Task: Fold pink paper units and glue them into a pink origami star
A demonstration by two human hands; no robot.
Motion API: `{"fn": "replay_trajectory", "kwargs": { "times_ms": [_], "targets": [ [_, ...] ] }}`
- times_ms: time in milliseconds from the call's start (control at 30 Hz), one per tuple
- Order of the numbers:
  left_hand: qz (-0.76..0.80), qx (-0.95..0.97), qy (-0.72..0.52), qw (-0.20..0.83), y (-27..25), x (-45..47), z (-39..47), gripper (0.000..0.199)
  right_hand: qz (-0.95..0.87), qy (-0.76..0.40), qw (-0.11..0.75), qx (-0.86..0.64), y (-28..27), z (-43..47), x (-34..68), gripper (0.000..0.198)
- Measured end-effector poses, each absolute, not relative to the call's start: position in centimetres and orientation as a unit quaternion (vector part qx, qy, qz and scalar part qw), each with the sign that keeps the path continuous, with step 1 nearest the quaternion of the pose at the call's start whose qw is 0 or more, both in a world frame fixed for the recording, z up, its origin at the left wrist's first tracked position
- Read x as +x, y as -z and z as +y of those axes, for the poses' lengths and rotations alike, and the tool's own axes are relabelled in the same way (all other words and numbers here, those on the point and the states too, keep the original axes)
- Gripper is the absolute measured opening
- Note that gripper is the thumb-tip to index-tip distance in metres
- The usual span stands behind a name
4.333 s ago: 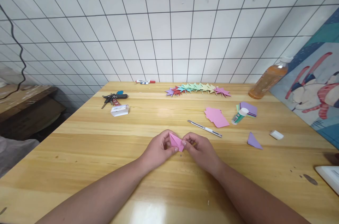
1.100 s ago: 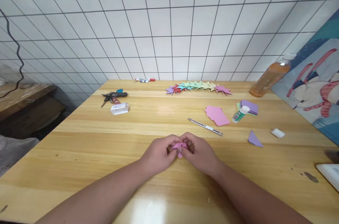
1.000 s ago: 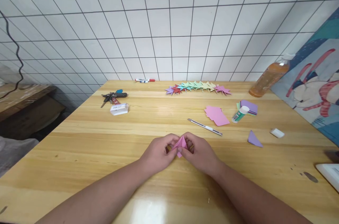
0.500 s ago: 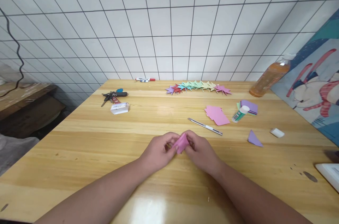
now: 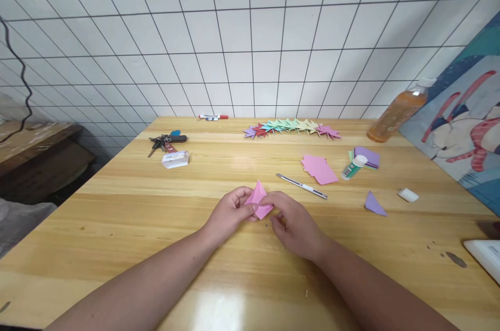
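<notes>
A pink folded paper [image 5: 257, 193] is pinched in my left hand [image 5: 229, 213], its thumb lying over the lower left of the sheet. One pointed corner stands up away from me, and creases show on its face. My right hand [image 5: 296, 225] reaches in from the right, its index fingertip touching the paper's face. The right thumb is spread apart below and does not grip the sheet. Beyond the hands lies a slim utility knife [image 5: 301, 186], set at a slant.
Pink sheets [image 5: 319, 170], a glue stick [image 5: 353, 168] and a purple-topped paper stack [image 5: 367, 156] lie right, with a purple folded triangle [image 5: 375, 204] and an eraser [image 5: 408, 195]. Folded paper stars [image 5: 291, 126] line the back. Keys [image 5: 167, 139] and a small box [image 5: 175, 159] sit left; a bottle [image 5: 397, 114] leans right.
The pink paper has turned to show a wider, flatter face with its point up. My right hand has let go its pinch and now only touches the paper with a fingertip.
</notes>
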State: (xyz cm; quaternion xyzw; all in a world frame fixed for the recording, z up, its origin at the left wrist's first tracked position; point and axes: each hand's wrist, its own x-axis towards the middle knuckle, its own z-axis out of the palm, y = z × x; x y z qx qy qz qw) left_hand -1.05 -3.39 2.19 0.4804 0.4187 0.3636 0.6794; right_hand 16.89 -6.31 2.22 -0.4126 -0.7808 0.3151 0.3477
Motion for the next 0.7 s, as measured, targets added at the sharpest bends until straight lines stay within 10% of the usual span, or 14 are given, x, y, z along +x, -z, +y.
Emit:
{"fn": "replay_trajectory", "kwargs": {
  "times_ms": [700],
  "targets": [
    [0.384, 0.541, -0.336, 0.669, -1.52, -0.64, -3.8, 0.028, -0.615, -0.49, 0.427, -0.446, -1.73, -5.84, 16.1, 0.052]
  ]
}}
